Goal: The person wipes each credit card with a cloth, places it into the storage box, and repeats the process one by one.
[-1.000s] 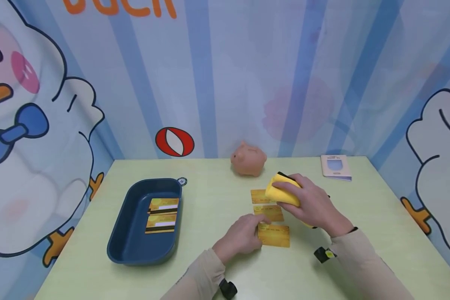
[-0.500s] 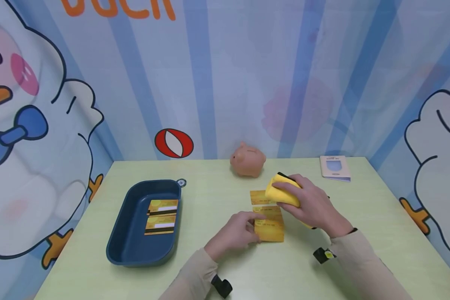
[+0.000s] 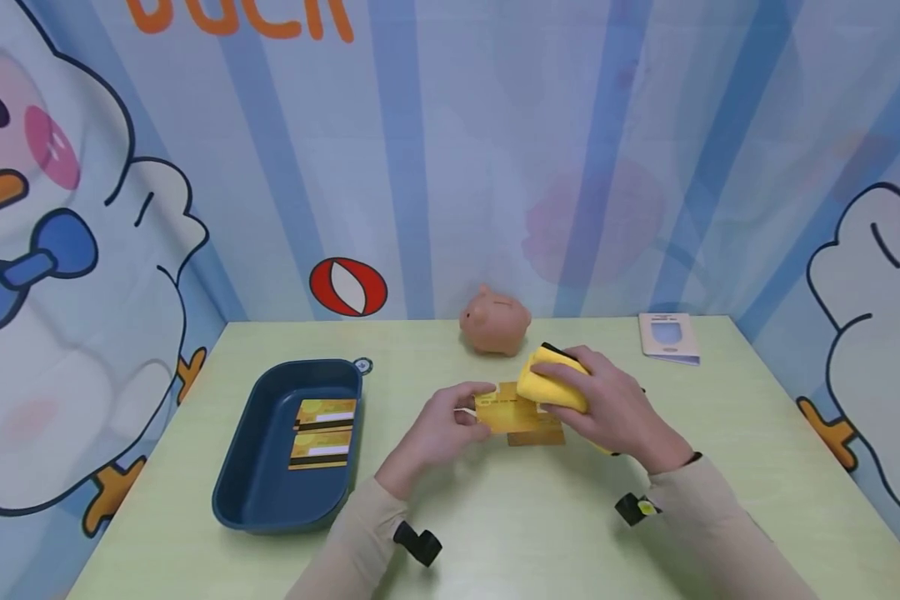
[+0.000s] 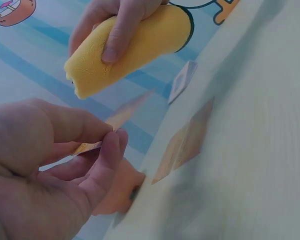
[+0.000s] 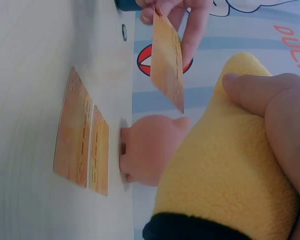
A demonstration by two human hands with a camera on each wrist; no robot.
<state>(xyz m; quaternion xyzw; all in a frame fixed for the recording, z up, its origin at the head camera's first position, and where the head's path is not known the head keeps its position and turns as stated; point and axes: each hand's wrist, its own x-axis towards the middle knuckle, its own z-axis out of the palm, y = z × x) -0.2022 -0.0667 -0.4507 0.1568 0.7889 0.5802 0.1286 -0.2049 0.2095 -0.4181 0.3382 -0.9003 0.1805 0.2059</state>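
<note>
My left hand pinches a gold bank card by one end between thumb and fingers, lifted off the table. In the right wrist view the raised card hangs tilted, apart from two gold cards lying flat side by side on the table. My right hand grips a folded yellow cloth with a black edge, just right of the raised card. The left wrist view shows the yellow cloth above my left fingertips, with a gap between cloth and fingers.
A dark blue tray on the left holds two gold cards, stripe side up. Behind the hands stands a pink piggy bank. A small pale booklet lies at the back right, near the curtain.
My left hand has drawn the nearest card back over the others, then lifted it off the table towards the cloth. My right hand with the cloth has shifted slightly left.
</note>
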